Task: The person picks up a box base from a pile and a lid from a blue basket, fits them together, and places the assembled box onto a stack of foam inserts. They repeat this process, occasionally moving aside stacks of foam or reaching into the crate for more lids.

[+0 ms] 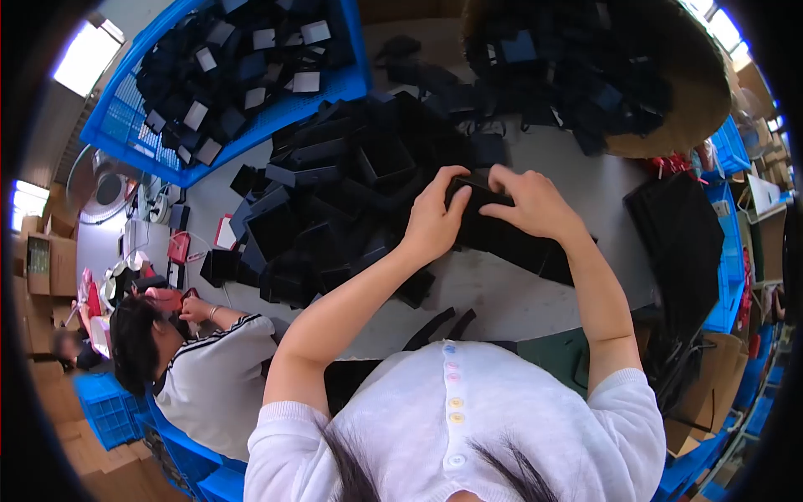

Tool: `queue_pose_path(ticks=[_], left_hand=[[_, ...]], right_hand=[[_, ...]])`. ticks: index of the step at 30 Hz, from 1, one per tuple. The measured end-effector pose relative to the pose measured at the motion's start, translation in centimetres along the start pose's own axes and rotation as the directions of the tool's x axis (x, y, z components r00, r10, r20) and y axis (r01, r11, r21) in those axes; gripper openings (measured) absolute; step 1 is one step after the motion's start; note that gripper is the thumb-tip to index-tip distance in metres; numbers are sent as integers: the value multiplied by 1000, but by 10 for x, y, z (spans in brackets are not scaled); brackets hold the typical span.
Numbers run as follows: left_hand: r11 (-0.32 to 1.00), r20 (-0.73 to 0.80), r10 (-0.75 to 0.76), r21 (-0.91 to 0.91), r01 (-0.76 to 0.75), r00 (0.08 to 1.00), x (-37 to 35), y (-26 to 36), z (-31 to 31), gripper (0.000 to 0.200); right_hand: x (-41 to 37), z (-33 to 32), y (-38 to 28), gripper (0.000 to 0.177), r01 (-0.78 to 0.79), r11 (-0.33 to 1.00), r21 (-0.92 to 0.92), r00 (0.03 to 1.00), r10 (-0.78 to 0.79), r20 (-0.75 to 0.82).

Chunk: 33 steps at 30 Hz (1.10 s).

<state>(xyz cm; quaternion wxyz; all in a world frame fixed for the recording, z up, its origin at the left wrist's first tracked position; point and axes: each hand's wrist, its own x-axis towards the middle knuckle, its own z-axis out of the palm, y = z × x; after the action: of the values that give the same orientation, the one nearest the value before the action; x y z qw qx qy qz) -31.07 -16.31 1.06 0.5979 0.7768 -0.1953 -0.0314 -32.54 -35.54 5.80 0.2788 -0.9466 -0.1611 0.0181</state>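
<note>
1. Head view, whole bench: the grey table [519,305] carries a sprawling pile of black boxes [335,197], most of them loose and open; I judge this to be the bulk of the work left
2. Blue crate [347,84], far left corner: it is heaped with dark boxes bearing white labels; I take these as finished stock, though I cannot confirm that from here
3. Round basket [694,92], far right: it holds dark items that are too shadowed to identify
4. Black bags [677,243], right edge: these are stacked flat and partly cut off by the lens rim
5. Co-worker [213,381], lower left: this person is bent over a separate spot, with hands mostly out of my sight
6. Black box [483,219], at the near edge of the pile: the left hand [431,224] curls tight on one end and the right hand [535,205] presses over the top and far side, so both are clamped on it; I judge it one piece mid-handling
7. Hidden detail: fingers cover the top of the box, and with black on black I cannot tell whether it is open or closed
</note>
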Motion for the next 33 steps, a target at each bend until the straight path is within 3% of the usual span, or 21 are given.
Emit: queue_pose_path(ticks=[1, 2, 4, 6, 7, 8, 10, 11, 12, 14, 16, 17, 20, 21, 22, 24, 26, 28, 29, 31, 33], left_hand=[[1000, -13, -2, 3, 2, 1000, 1, -1, -5, 27], [998, -31, -60, -26, 59, 998, 3, -1, -12, 29], [990, -54, -127, -60, 124, 990, 2, -2, -17, 31], [979, -85, -154, -150, 141, 984, -2, -3, -15, 40], [998, -112, 29, 64, -22, 993, -6, -3, -15, 55], [998, -112, 24, 61, -18, 993, -5, -4, -22, 55], [987, -32, -31, 158, 36, 999, 1, 1, -56, 67], [986, -78, -112, 117, 121, 991, 3, 7, -78, 70], [977, -119, -192, 73, 201, 974, 5, 14, -103, 74], [967, -201, -250, -11, 253, 947, 5, 22, -150, 77], [944, -192, -312, 50, 327, 930, 8, 10, -186, 83], [924, -127, -265, 251, 289, 956, 10, -2, -204, 85], [848, -130, -333, 392, 357, 934, 25, -10, -224, 79], [868, -159, -228, 414, 274, 961, 35, -14, -233, 71], [891, -257, -153, 381, 245, 954, 49, -24, -244, 60], [888, -361, -220, 311, 339, 906, 88, -52, -279, 53], [847, -466, -343, 223, 483, 816, 133, -113, -321, 46], [788, -559, -516, -11, 616, 649, 173, -174, -352, 47], [793, -574, -507, -17, 609, 643, 192, -225, -373, 47], [663, -678, -307, 350, 661, 667, 225, -320, -410, 54], [649, -684, -200, 443, 618, 701, 261, -346, -416, 53]], right_hand=[[1, -4, -9, 34, -110, 992, 60, 994, 109, 17], [5, -4, -8, 34, -99, 993, 59, 995, 98, 21], [8, -1, -2, 31, -233, 941, 246, 972, 218, 85], [15, 11, -3, 29, -152, 958, 245, 988, 149, 30], [18, 14, -3, 27, -72, 968, 240, 996, 83, -35], [18, 15, -3, 27, -76, 968, 240, 996, 85, -31], [22, 14, -2, 21, -87, 766, 637, 993, 119, -7], [24, 10, 11, 18, -125, 760, 638, 981, 190, -34], [29, 19, 30, 21, -9, 732, 681, 950, 218, -222], [37, 32, 81, 25, -159, 759, 632, 860, 421, -289], [52, 51, 121, 29, -247, 765, 595, 800, 507, -320], [61, 61, 138, 33, -328, 762, 559, 733, 578, -358], [107, 93, 171, 41, -398, 763, 509, 677, 619, -398], [125, 102, 179, 41, -378, 770, 514, 696, 603, -391], [145, 108, 185, 41, -373, 795, 478, 714, 575, -400], [183, 125, 190, 45, -383, 833, 400, 734, 537, -416], [197, 154, 203, 62, -483, 843, 236, 763, 537, -359], [189, 158, 153, 75, -566, 815, 123, 771, 577, -270], [180, 171, 145, 81, -553, 833, 18, 799, 537, -270], [171, 181, 127, 85, -530, 844, -80, 828, 495, -264], [172, 182, 119, 84, -581, 807, -102, 794, 535, -288]])
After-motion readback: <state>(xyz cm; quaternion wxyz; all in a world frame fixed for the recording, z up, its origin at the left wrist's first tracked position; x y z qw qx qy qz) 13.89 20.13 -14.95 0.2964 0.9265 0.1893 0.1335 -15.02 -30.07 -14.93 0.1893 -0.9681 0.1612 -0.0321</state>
